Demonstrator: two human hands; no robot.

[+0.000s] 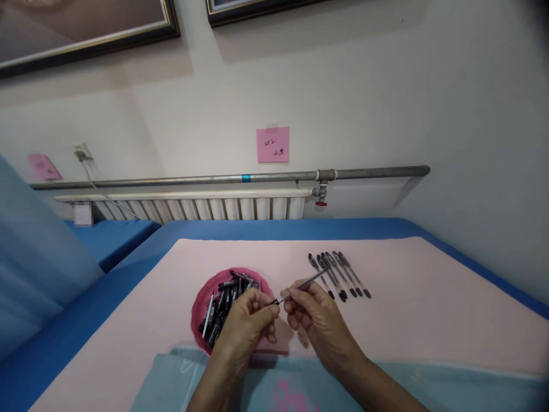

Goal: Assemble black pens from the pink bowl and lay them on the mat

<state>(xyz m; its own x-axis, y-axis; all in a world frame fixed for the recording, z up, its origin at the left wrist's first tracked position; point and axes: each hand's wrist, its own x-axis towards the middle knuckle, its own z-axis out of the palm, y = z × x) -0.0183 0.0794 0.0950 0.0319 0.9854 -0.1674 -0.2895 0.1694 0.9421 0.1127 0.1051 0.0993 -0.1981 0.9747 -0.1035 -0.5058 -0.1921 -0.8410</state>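
Observation:
A slim pen (312, 279) with a clear grey barrel slants up to the right between my two hands. My left hand (251, 315) pinches its dark lower end between thumb and fingers. On the barrel, my right hand (316, 315) closes with thumb and fingertips; its other fingers are curled. Whether the dark end is a separate piece cannot be made out. Behind my left hand stands a pink basket (196, 309) with a scalloped rim, full of dark pen parts (223, 303) and partly hidden by that hand. Several black-capped pens (343, 274) lie side by side beyond my right hand.
The pink sheet (412, 309) covers a blue bed or table (283, 228). A light-blue cloth (403, 383) lies along the near edge. At the back are a white radiator (240, 209) and a metal pipe (369, 172). A blue curtain (34, 274) hangs on the left.

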